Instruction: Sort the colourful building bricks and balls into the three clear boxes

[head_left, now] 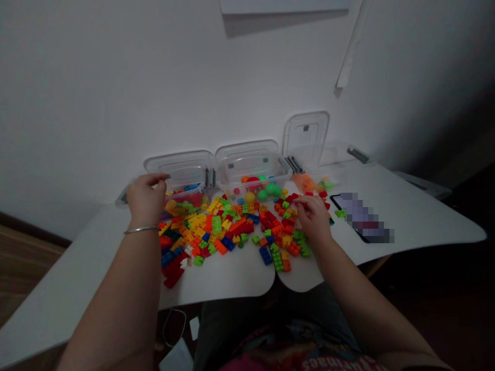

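Colourful plastic toy bricks [224, 226] lie in a wide loose pile on the white table [228, 286]. My left hand [146, 198], with a silver bangle [141, 230] at the wrist, is raised at the front of a clear plastic box [181, 172] holding more bricks. Its fingertips reach the box's rim, and I see nothing held in them. My right hand [314, 220] is over the pile's right side, its fingertips pinching what looks like a small red brick [304, 205].
A second clear box [251, 172] holds coloured balls, and its upright lid [305, 139] stands behind it. An orange object [303, 182] lies beside it. To the right lies a phone [361, 219] with a blurred screen. A white wall rises behind the table.
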### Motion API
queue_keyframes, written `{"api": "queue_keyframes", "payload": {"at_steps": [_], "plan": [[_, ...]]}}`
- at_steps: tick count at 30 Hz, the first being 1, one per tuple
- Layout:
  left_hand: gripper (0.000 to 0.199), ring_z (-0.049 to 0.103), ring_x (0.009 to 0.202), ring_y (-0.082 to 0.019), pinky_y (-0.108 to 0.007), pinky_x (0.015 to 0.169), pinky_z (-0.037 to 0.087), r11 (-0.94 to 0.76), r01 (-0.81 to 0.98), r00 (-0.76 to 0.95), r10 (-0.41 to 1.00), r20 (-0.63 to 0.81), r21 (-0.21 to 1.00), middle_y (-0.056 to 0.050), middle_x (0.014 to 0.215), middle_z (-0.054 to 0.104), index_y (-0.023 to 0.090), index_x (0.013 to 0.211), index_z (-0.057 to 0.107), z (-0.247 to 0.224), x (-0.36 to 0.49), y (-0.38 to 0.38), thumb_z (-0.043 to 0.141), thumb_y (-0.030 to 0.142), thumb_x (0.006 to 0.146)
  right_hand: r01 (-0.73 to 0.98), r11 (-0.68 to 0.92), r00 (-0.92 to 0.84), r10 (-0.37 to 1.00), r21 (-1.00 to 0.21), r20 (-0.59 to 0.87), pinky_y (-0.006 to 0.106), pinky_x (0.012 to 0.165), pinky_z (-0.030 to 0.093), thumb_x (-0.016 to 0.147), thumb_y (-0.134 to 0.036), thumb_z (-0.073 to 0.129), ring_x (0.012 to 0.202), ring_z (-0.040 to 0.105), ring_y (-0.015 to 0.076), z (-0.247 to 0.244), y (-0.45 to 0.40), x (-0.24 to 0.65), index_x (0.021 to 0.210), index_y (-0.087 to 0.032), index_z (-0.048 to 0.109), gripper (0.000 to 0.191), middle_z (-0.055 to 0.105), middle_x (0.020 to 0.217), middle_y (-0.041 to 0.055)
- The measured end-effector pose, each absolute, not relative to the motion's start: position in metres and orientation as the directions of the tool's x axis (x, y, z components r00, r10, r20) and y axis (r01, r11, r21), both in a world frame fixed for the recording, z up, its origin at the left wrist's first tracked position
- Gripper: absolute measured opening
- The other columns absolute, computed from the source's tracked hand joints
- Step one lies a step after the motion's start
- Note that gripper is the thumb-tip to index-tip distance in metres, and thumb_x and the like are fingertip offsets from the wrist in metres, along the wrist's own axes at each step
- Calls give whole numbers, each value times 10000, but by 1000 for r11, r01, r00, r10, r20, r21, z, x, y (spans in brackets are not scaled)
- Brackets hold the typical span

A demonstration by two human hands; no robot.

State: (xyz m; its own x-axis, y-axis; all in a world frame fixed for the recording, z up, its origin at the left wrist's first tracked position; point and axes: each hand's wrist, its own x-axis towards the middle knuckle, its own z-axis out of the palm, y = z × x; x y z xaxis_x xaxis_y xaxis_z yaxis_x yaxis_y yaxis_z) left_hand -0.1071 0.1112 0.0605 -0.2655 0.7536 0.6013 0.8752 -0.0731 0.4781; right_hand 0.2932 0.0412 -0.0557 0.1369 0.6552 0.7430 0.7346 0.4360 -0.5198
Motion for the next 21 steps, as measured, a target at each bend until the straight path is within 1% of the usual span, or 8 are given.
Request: {"api": "queue_keyframes", "payload": {"at_steps": [3, 6, 9, 12, 14, 16, 18, 21], "plan": [[323, 636, 1029, -281, -428, 892, 472, 18, 921, -228, 836, 499, 390, -105, 1040, 722, 175, 992, 721, 56, -105, 115, 464, 299, 839, 731, 446, 126, 657, -517, 744, 397, 835, 481, 868, -224, 507, 881, 631, 219, -56, 42, 292, 863, -228, 678, 171, 717, 893, 58], [365, 609, 1060, -290, -421, 880, 473, 77, 961, -203, 851, 485, 266, -124, 1118, 696, 173, 989, 712, 52, -102, 116, 419, 362, 881, 721, 433, 151, 665, -541, 732, 401, 842, 479, 871, -229, 490, 890, 623, 223, -57, 40, 292, 866, -230, 675, 185, 712, 898, 62], [375, 610, 998, -290, -417, 843, 479, 87, 981, -161, 856, 491, 171, -142, 1067, 694, 157, 928, 700, 49, -100, 116, 383, 356, 905, 701, 401, 209, 675, -589, 708, 418, 875, 472, 883, -241, 464, 935, 612, 235, -58, 38, 294, 909, -231, 671, 210, 704, 938, 75], [408, 619, 934, -302, -420, 789, 479, 61, 995, -92, 888, 450, 84, -174, 990, 693, 138, 869, 693, 47, -101, 117, 329, 316, 920, 679, 367, 272, 678, -635, 683, 448, 915, 457, 882, -251, 452, 976, 606, 251, -59, 38, 295, 946, -233, 669, 228, 700, 978, 87], [426, 628, 907, -308, -423, 767, 476, 86, 994, -104, 899, 424, 61, -184, 951, 696, 137, 851, 700, 46, -102, 119, 323, 321, 920, 669, 352, 293, 685, -655, 667, 457, 925, 452, 871, -249, 452, 984, 606, 257, -59, 39, 296, 949, -234, 671, 232, 700, 983, 89], [432, 635, 903, -307, -434, 789, 472, 93, 993, -114, 893, 436, 68, -184, 933, 704, 139, 871, 711, 45, -102, 119, 325, 328, 921, 673, 342, 291, 693, -656, 659, 451, 918, 454, 863, -243, 455, 976, 607, 255, -59, 41, 296, 937, -234, 672, 229, 700, 979, 88], [407, 635, 948, -301, -466, 883, 448, 36, 995, -77, 860, 504, 92, -173, 974, 713, 144, 938, 714, 45, -100, 117, 344, 311, 918, 688, 338, 272, 700, -642, 660, 439, 906, 458, 864, -241, 455, 961, 607, 250, -59, 43, 296, 922, -233, 672, 225, 702, 972, 86], [330, 589, 1105, -310, -537, 1045, 327, -92, 989, -7, 763, 647, 120, -146, 1130, 696, 168, 1031, 700, 42, -89, 103, 423, 287, 897, 707, 338, 230, 721, -622, 653, 427, 890, 467, 872, -247, 458, 957, 607, 246, -60, 44, 296, 936, -230, 679, 230, 707, 985, 83]]}}
